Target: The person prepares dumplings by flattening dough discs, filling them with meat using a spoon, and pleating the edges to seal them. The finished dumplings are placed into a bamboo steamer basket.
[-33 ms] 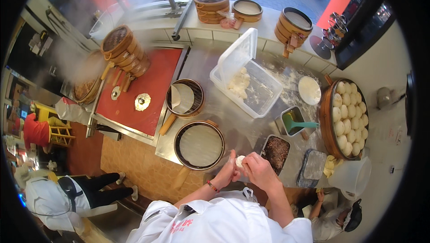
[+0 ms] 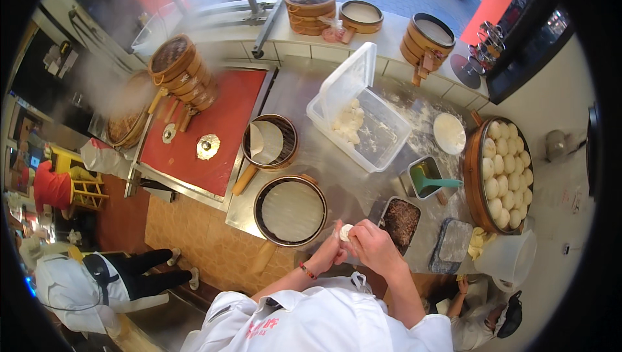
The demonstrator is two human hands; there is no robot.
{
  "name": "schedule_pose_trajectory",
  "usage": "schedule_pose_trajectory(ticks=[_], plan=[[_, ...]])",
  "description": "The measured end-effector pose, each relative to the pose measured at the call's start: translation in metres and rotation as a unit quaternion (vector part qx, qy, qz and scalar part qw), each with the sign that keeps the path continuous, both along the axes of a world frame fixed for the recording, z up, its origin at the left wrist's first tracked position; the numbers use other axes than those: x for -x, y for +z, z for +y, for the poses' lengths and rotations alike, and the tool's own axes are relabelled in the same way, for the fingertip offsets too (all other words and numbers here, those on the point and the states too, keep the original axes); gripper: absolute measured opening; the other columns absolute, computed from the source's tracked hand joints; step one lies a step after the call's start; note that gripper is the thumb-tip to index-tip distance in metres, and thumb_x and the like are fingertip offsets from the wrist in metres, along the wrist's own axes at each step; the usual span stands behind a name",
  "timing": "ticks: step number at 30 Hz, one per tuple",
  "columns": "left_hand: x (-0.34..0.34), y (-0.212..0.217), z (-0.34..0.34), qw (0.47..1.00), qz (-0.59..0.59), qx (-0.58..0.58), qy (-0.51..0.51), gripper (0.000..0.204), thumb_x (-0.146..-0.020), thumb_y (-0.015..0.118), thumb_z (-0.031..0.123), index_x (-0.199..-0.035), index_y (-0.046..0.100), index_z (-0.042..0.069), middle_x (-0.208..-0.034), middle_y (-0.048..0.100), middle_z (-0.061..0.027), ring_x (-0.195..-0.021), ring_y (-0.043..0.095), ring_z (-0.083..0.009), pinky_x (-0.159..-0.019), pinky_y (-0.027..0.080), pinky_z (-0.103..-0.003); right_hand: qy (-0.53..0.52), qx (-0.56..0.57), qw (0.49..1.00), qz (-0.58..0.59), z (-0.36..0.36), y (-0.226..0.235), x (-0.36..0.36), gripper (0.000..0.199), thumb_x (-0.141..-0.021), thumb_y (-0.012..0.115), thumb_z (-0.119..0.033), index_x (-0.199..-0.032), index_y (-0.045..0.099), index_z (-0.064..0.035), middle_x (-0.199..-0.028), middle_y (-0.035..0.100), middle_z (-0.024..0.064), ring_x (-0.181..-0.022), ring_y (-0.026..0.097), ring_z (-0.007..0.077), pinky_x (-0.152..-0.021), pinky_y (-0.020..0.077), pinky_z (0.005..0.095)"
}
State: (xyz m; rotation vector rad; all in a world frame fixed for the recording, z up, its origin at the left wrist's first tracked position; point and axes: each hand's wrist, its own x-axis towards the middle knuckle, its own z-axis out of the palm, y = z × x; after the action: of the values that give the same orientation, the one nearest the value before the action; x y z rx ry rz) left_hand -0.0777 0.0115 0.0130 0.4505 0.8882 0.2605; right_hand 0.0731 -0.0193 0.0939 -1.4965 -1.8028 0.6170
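Observation:
A small white dough bun [image 2: 345, 233] is held between both hands, low over the front edge of the steel counter. My left hand [image 2: 332, 248] cups it from the left side. The fingers of my right hand [image 2: 370, 243] are pinched together at its right side and top. Right of my hands stands a metal tub of dark minced filling [image 2: 400, 221]. To their left is a round bamboo steamer [image 2: 260, 217] with a pale liner and a wooden handle. What lies under the bun in my left palm is hidden.
Further back are a lined steamer [image 2: 293, 146], a clear plastic box [image 2: 387, 161] with dough pieces, and a metal tin [image 2: 440, 166] with a green-handled tool. A large steamer [image 2: 472, 187] full of buns stands right. Steam rises near stacked steamers [image 2: 184, 73]. People are behind on both sides.

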Motion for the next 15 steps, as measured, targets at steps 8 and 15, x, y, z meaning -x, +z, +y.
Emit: schedule_pose_trajectory(ticks=[8, 15], plan=[[0.027, -0.015, -0.003, 0.987, 0.016, -0.093, -0.127, 0.036, -0.098, 0.032, 0.026, -0.090, 0.060, 0.004, -0.074, 0.065, -0.0104, -0.041, 0.041, -0.0076, -0.037, 0.028, -0.024, 0.090, -0.018, 0.996, -0.020, 0.060, -0.005, 0.043, 0.011, -0.085, 0.067, -0.002, -0.092, 0.059, -0.0044, -0.087, 0.059, 0.0113, -0.072, 0.061, 0.0331, -0.062, 0.0512, 0.0395], [0.036, -0.030, -0.005, 0.990, 0.008, -0.121, -0.070, 0.035, -0.104, 0.034, 0.036, -0.110, 0.053, 0.007, -0.075, 0.064, -0.0088, -0.041, 0.039, -0.0072, -0.037, 0.029, -0.023, 0.029, 0.033, 0.999, 0.020, 0.067, -0.034, 0.059, 0.008, -0.086, 0.066, -0.001, -0.093, 0.063, -0.0035, -0.084, 0.060, 0.0135, -0.074, 0.062, 0.0351, -0.065, 0.0513, 0.0407]])
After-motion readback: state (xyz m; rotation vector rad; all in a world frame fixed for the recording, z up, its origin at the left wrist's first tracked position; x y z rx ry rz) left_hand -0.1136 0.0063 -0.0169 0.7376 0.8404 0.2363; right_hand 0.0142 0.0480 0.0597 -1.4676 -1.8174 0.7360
